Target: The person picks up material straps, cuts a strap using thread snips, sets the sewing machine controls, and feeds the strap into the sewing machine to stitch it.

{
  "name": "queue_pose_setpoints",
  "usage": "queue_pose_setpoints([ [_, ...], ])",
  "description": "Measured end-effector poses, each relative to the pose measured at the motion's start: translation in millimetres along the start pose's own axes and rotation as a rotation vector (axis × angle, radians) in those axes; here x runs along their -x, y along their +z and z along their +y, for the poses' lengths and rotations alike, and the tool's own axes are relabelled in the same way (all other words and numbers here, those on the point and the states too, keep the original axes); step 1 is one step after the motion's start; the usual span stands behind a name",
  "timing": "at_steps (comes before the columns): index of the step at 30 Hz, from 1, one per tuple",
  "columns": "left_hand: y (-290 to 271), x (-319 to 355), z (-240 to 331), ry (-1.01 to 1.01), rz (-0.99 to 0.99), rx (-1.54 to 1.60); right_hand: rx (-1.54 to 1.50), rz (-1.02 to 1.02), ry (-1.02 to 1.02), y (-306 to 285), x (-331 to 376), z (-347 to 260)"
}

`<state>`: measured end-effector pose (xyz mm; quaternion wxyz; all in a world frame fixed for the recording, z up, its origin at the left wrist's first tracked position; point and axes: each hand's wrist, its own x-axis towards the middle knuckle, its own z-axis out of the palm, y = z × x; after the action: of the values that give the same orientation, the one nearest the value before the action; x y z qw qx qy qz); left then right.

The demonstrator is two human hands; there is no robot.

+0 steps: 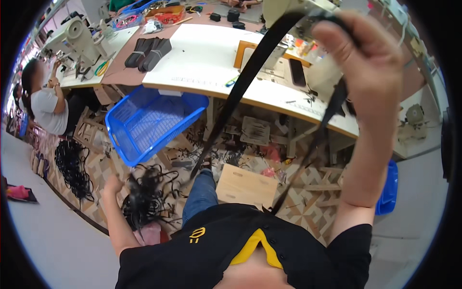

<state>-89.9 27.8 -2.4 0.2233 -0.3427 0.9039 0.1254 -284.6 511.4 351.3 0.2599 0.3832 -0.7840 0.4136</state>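
Note:
High at the upper right, my right hand (361, 53) is closed on a long black strap (255, 65). One length of the strap slants down from it past the table edge toward my knee. Another length hangs below the hand toward my shirt front, blurred. At lower left my left hand (113, 185) is low, with its fingers curled in. What it holds, if anything, cannot be made out. Right beside it is a tangled heap of black straps (144, 200), above something pink.
A blue plastic basket (156, 126) stands tilted against the long white table (192, 62). On the table are bundled dark straps (148, 54), a phone (297, 72) and sewing machines (72, 41). A wooden stool (245, 184) is near my leg. A person (48, 103) sits at left.

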Motion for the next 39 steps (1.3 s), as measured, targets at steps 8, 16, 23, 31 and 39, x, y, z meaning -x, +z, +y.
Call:
queue_pose_setpoints([
  [8,-170.4,-50.8,346.8,1.439,-0.389,1.094,0.276,0.171,0.041,55.1,-168.1,123.9],
  [16,-313.2,-214.6,269.1,0.422,0.231,2.218,0.224,-0.872,0.423,16.2,-149.0,142.5],
  [23,-300.2,-262.5,31.4,0.090,0.974,2.208,1.026,-0.370,1.303,-104.1,146.3,251.8],
  [31,77.3,-50.1,-51.3,-1.108,1.133,0.362,0.304,-0.824,1.136,121.4,127.5,349.3],
  [39,384.0,23.8,315.6,-0.779,-0.380,0.815,0.125,-0.927,0.530,187.3,127.8,424.8],
])
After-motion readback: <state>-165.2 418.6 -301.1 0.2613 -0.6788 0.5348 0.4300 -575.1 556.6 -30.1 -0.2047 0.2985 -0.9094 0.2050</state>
